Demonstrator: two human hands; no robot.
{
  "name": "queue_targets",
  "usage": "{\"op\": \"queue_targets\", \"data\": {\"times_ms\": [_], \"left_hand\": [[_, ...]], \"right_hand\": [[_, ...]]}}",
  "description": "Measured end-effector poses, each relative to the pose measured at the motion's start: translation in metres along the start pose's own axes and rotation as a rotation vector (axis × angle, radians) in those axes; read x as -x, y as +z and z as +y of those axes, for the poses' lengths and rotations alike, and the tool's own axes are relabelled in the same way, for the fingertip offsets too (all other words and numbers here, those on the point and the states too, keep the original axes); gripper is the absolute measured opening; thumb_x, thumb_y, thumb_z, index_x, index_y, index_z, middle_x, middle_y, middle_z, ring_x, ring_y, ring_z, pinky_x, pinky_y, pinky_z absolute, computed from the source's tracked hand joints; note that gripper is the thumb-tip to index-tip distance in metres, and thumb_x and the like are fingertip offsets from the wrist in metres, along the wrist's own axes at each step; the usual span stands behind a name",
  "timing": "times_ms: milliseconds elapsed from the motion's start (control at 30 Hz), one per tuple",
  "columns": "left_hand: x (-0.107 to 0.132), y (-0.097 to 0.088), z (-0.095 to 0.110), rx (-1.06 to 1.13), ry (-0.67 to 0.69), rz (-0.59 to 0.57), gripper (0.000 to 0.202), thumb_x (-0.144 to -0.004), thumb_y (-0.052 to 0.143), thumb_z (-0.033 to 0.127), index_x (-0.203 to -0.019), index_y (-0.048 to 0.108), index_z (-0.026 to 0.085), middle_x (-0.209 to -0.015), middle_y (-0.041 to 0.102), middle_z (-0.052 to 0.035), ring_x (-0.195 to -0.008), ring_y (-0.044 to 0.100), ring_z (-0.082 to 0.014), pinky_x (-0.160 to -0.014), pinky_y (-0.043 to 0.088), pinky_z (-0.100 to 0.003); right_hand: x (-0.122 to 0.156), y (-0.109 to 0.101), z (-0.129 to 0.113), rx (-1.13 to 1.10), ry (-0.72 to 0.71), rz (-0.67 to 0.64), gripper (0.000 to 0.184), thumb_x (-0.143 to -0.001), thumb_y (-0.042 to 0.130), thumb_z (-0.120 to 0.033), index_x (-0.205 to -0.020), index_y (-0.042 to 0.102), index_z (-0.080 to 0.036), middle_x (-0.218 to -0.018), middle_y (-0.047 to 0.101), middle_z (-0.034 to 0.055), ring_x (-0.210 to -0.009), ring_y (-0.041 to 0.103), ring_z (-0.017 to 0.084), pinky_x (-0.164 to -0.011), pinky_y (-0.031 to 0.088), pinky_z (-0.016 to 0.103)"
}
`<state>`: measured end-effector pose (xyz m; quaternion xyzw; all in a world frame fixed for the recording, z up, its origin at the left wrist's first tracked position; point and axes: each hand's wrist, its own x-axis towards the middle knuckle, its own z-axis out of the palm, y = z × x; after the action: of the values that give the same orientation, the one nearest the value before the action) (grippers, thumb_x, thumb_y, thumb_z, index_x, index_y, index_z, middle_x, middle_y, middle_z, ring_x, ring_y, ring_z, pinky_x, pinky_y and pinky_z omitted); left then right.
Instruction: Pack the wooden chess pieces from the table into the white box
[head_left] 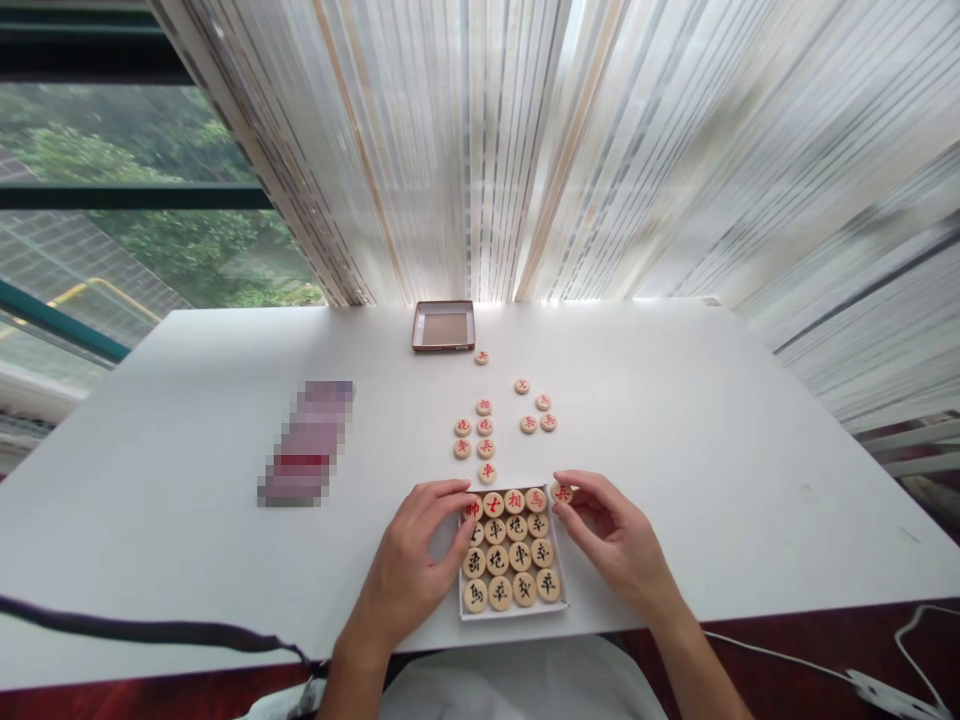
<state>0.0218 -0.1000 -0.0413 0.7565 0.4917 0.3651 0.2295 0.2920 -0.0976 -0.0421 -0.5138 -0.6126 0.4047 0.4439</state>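
At the left edge of the box, the left hand lays curled fingers on the corner disc; I cannot tell whether they grip it. Marked discs fill the box on the bench. Beside its far right corner, the right hand pinches a red-marked disc.

Pale wooden xiangqi pieces bear black or red characters inside a white box on a white table, beyond them a brown lid and a white-and-tan striped curtain.

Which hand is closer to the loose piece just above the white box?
Left. The left hand is just below-left of the loose piece; the right hand, pinching another piece, is farther right.
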Motion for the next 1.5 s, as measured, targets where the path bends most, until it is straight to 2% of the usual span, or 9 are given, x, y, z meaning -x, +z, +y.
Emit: {"op": "queue_targets", "data": {"times_ms": [567, 700, 967, 1167, 1367, 1500], "left_hand": [[0.0005, 0.0031, -0.0003, -0.050, -0.008, -0.024, 0.024, -0.098, 0.060, 0.019, -0.120, 0.064, 0.027, -0.124, 0.067, -0.0060, -0.118, 0.062, -0.0228, -0.102, 0.054, -0.044], [0.0001, 0.0025, 0.0002, -0.046, -0.015, -0.027, 0.024, -0.098, 0.060, 0.019, -0.121, 0.064, 0.027, -0.124, 0.067, -0.0051, -0.118, 0.062, -0.0219, -0.102, 0.054, -0.042], [0.0013, 0.0019, -0.0011, -0.053, -0.023, -0.029, 0.025, -0.098, 0.061, 0.020, -0.122, 0.063, 0.028, -0.124, 0.067, -0.0036, -0.119, 0.061, -0.0207, -0.104, 0.053, -0.040], [0.0018, 0.0021, -0.0007, -0.054, -0.022, -0.029, 0.025, -0.098, 0.060, 0.021, -0.123, 0.063, 0.027, -0.124, 0.068, -0.0041, -0.119, 0.062, -0.0212, -0.104, 0.054, -0.040], [0.0005, 0.0037, -0.0024, -0.074, -0.005, -0.012, 0.025, -0.098, 0.061, 0.022, -0.122, 0.063, 0.026, -0.123, 0.069, -0.0048, -0.118, 0.063, -0.0220, -0.103, 0.055, -0.041], [0.0005, 0.0039, -0.0021, -0.071, -0.001, -0.011, 0.025, -0.098, 0.060, 0.022, -0.122, 0.062, 0.026, -0.123, 0.069, -0.0056, -0.118, 0.064, -0.0226, -0.102, 0.055, -0.042]], "right_hand": [[0.0032, 0.0013, -0.0020, 0.126, 0.019, -0.006, 0.029, -0.098, 0.064, -0.034, -0.125, 0.066, -0.027, -0.120, 0.070, 0.0078, -0.093, 0.072, 0.021, -0.085, 0.064, 0.036], [0.0032, 0.0012, -0.0005, 0.132, -0.005, 0.006, 0.027, -0.098, 0.064, -0.032, -0.125, 0.066, -0.027, -0.123, 0.069, 0.0074, -0.099, 0.071, 0.022, -0.088, 0.064, 0.036], [0.0049, 0.0016, 0.0036, 0.103, -0.009, 0.016, 0.024, -0.099, 0.062, -0.028, -0.123, 0.065, -0.027, -0.119, 0.070, 0.0059, -0.102, 0.070, 0.022, -0.092, 0.062, 0.037], [0.0054, 0.0022, 0.0053, 0.099, -0.074, 0.023, 0.018, -0.100, 0.060, -0.024, -0.116, 0.067, -0.028, -0.116, 0.070, 0.0049, -0.109, 0.068, 0.022, -0.095, 0.059, 0.036], [0.0048, 0.0027, 0.0047, 0.038, -0.007, 0.031, 0.023, -0.098, 0.064, -0.026, -0.120, 0.066, -0.028, -0.115, 0.070, 0.0054, -0.103, 0.071, 0.021, -0.094, 0.062, 0.035], [0.0042, 0.0027, 0.0048, 0.013, -0.034, 0.041, 0.022, -0.098, 0.063, -0.025, -0.119, 0.065, -0.028, -0.116, 0.068, 0.0060, -0.106, 0.069, 0.021, -0.095, 0.061, 0.035]]}}
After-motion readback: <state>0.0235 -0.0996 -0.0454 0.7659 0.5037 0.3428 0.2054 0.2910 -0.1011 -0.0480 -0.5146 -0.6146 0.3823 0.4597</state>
